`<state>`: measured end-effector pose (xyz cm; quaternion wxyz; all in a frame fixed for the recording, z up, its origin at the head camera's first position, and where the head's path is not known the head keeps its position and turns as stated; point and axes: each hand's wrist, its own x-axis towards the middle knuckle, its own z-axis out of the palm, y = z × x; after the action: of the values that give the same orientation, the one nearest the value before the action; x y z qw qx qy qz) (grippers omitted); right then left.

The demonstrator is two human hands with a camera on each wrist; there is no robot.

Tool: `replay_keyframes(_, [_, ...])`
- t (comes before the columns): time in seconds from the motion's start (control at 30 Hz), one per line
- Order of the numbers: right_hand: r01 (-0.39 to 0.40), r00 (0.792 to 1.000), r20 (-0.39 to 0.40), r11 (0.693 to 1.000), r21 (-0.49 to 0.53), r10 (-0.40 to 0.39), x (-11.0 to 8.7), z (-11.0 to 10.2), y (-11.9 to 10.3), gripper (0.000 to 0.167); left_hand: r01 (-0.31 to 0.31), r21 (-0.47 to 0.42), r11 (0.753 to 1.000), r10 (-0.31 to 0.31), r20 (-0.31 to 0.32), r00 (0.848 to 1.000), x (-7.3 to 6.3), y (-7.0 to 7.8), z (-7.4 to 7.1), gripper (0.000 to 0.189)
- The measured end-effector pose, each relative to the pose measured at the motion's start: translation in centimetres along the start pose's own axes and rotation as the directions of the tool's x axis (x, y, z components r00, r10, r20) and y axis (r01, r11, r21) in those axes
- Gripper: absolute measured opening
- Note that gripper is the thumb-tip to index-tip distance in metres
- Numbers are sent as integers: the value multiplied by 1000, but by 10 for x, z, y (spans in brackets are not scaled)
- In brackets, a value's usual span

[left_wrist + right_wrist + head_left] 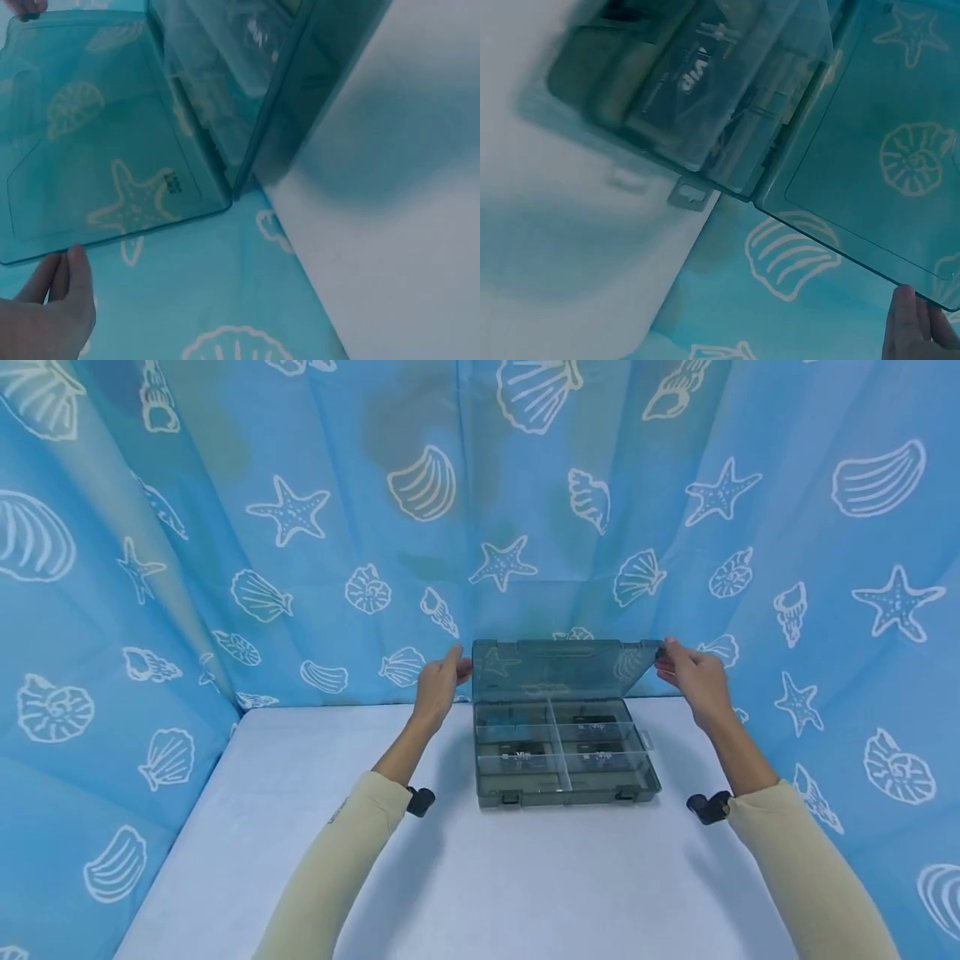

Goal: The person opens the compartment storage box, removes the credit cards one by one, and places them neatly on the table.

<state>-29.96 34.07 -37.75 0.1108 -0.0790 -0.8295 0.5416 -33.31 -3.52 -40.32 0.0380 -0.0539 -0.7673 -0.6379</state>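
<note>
A translucent dark grey compartment box (567,797) sits toward the back of the table, its hinged lid (562,670) raised and leaning back. Clear dividers split it into several compartments; black cards (600,755) with "Vip" lettering lie in some, and something bluish in the back left one. At the lid's left edge my left hand (438,687) holds on with its fingertips, seen also in the left wrist view. My right hand (697,677) grips the lid's right edge near its upper corner. The far sides of the fingers are partly hidden.
Behind the white table (300,793) hangs a blue curtain (337,527) with white shells and starfish, close to the raised lid. Latches (512,797) show along the box's front, and a tab (690,193) sticks out at its right side.
</note>
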Motion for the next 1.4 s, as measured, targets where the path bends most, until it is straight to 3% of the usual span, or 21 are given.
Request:
replay_keyframes(0.07, [-16,1000,16,992,128,14,12,3,2,81,3,-1,1000,-3,-10,1000,9,1,2,68])
replay_keyframes(0.17, [-37,999,27,952,304,30,29,10,4,78,18,11,1000,-18,-31,999,24,2,7,69])
replay_keyframes(0.27, [-70,997,40,915,397,59,41,17,5,76,43,-10,999,-43,-37,998,37,0,10,66])
replay_keyframes(0.4, [-110,993,72,913,394,89,48,23,6,75,73,-85,994,-74,-15,997,46,-2,12,58])
replay_keyframes(0.53, [-100,990,125,925,367,58,50,25,5,77,86,-155,984,-84,21,996,48,-6,12,53])
replay_keyframes(0.73, [-101,975,221,944,313,31,48,16,6,82,99,-243,965,-82,80,993,41,-12,8,55])
replay_keyframes(0.87, [-129,971,225,967,221,78,42,9,21,71,174,-249,953,-142,142,980,31,-19,6,61])
replay_keyframes(0.97, [-161,972,194,979,123,135,34,5,41,57,290,-245,925,-230,246,941,21,-23,7,67])
replay_keyframes(1.07, [-187,968,160,981,-46,192,24,1,65,49,420,-226,879,-322,368,872,11,-27,12,72])
replay_keyframes(1.13, [-222,957,155,962,-157,246,15,-2,80,49,478,-170,862,-371,432,822,5,-29,16,76])
replay_keyframes(1.23, [-294,925,172,924,-244,340,3,-3,98,53,507,-55,860,-422,483,767,-4,-33,23,81])
replay_keyframes(1.3, [-348,899,186,905,-243,396,-5,-1,108,56,505,17,863,-444,501,743,-8,-36,28,84])
replay_keyframes(1.4, [-395,879,216,902,-173,426,-14,3,118,56,501,99,860,-476,510,717,-12,-42,33,88])
